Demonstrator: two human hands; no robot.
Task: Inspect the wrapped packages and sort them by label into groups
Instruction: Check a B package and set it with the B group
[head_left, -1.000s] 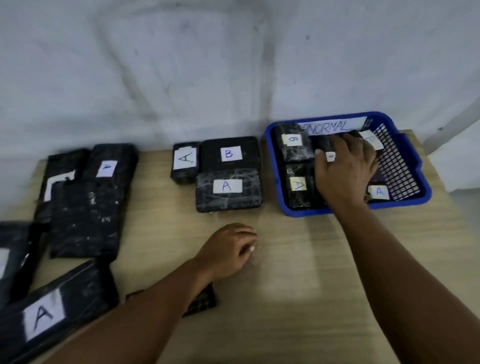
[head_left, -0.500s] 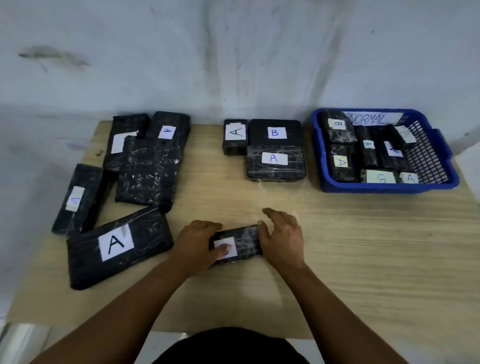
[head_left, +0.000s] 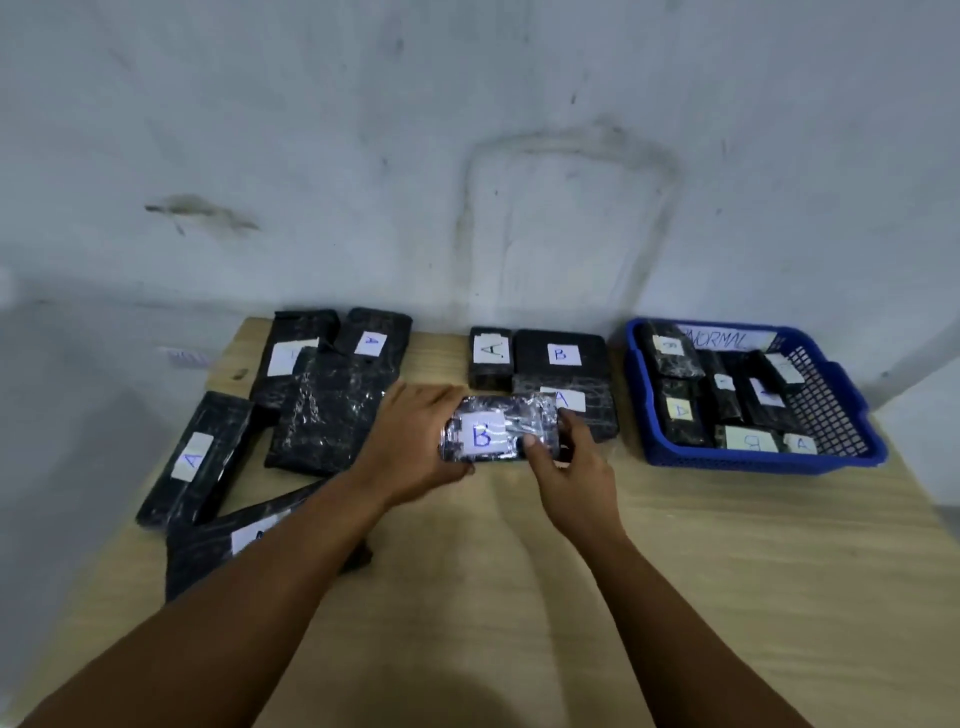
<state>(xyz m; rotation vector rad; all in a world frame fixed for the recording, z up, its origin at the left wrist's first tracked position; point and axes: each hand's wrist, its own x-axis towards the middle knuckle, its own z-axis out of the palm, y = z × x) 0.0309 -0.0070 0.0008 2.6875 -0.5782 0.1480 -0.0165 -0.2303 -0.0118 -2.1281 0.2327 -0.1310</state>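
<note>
packages (head_left: 327, 410): black, white labels | basket (head_left: 852, 395): blue | table (head_left: 727, 571): light wood

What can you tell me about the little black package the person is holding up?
The package is small, black and wrapped in shiny, crinkly clear film. A white label on its face reads B in blue. It is lifted above the table, face toward the camera, long side level. The left hand grips its left end; the right hand pinches its right end.

my count, this moment

two hands (head_left: 415, 447), one blue basket (head_left: 831, 457), one held package (head_left: 498, 434), five left, three middle, about seven basketed.
</note>
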